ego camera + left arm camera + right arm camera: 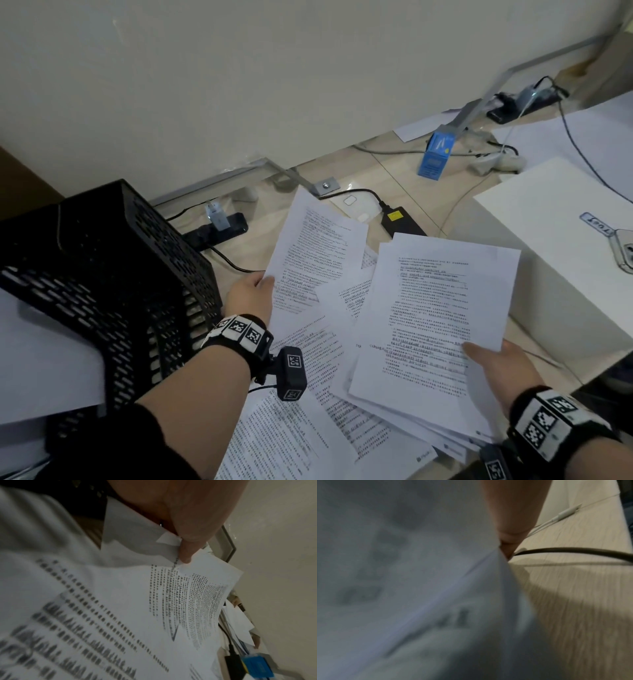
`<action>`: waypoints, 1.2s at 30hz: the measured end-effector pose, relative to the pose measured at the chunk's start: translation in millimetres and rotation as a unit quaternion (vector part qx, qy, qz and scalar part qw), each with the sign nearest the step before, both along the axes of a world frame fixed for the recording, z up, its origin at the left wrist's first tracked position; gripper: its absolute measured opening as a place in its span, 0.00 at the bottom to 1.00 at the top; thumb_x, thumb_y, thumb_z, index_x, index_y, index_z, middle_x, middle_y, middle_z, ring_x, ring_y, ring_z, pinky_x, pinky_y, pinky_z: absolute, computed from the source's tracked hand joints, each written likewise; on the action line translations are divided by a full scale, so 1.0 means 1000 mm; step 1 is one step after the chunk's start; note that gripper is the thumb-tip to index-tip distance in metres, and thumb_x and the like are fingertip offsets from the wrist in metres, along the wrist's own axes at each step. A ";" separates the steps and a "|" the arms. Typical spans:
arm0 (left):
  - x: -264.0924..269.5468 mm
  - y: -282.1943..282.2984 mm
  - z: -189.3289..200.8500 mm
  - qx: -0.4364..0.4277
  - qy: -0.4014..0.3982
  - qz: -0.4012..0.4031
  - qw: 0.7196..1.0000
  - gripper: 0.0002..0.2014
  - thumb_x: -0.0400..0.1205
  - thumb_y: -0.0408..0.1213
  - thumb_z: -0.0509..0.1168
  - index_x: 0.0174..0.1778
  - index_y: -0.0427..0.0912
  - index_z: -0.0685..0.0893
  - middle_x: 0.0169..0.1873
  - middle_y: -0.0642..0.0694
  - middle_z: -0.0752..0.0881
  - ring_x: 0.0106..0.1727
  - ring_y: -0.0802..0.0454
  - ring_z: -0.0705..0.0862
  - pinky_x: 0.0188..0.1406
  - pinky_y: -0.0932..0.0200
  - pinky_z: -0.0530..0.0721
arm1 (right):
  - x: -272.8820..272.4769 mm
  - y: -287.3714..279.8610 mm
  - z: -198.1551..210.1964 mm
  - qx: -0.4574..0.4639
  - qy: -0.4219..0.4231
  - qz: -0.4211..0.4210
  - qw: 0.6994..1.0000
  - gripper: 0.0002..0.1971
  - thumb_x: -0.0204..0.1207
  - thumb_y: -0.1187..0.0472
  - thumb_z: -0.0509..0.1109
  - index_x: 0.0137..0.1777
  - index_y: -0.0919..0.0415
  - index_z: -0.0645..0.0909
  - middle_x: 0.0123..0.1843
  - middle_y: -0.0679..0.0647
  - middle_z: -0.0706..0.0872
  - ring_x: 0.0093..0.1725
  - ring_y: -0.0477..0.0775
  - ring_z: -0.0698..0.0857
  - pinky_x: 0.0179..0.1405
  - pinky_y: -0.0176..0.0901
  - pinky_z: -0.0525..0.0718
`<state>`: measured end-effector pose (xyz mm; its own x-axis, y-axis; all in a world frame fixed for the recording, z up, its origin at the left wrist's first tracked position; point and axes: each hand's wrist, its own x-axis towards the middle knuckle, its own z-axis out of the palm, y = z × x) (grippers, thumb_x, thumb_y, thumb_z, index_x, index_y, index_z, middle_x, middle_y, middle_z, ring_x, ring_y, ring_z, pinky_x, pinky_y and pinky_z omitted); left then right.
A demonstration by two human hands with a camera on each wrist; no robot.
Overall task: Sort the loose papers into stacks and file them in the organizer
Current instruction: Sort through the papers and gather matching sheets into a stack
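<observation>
Printed white sheets lie fanned out over the floor. My left hand (253,294) pinches the left edge of one sheet (317,253), thumb on top; the left wrist view shows the thumb (187,550) pressed on that sheet (197,595). My right hand (496,366) pinches the lower right edge of a thin stack of sheets (435,315), thumb on top; the right wrist view is blurred and shows the paper (419,588) by my thumb (510,539). More loose sheets (301,428) lie below both. The black mesh organizer (102,274) stands at the left, beside my left wrist.
A white box (555,253) stands at the right. On the floor behind the papers lie a black power strip (219,229), a black power adapter (400,219) with its cable, a blue carton (436,154) and a metal frame leg (308,185). A wall closes the back.
</observation>
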<state>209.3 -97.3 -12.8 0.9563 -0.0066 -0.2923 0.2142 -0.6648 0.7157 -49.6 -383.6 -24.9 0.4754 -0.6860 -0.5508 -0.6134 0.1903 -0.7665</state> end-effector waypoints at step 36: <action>-0.174 -0.005 -0.041 0.098 0.011 -0.179 0.979 0.17 0.83 0.47 0.66 0.69 0.55 0.83 0.68 0.55 0.80 0.69 0.53 0.79 0.72 0.53 0.76 | -0.025 -0.011 0.054 0.019 -0.103 -0.056 0.993 0.06 0.81 0.62 0.73 0.56 0.59 0.82 0.46 0.52 0.88 0.40 0.52 0.85 0.37 0.41 0.78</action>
<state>35.3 -102.8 -54.1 0.8966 -0.2809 -0.3423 -0.0428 -0.8244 0.5643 -74.8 -394.8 28.7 0.5028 -0.7216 -0.4759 -0.4172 0.2797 -0.8647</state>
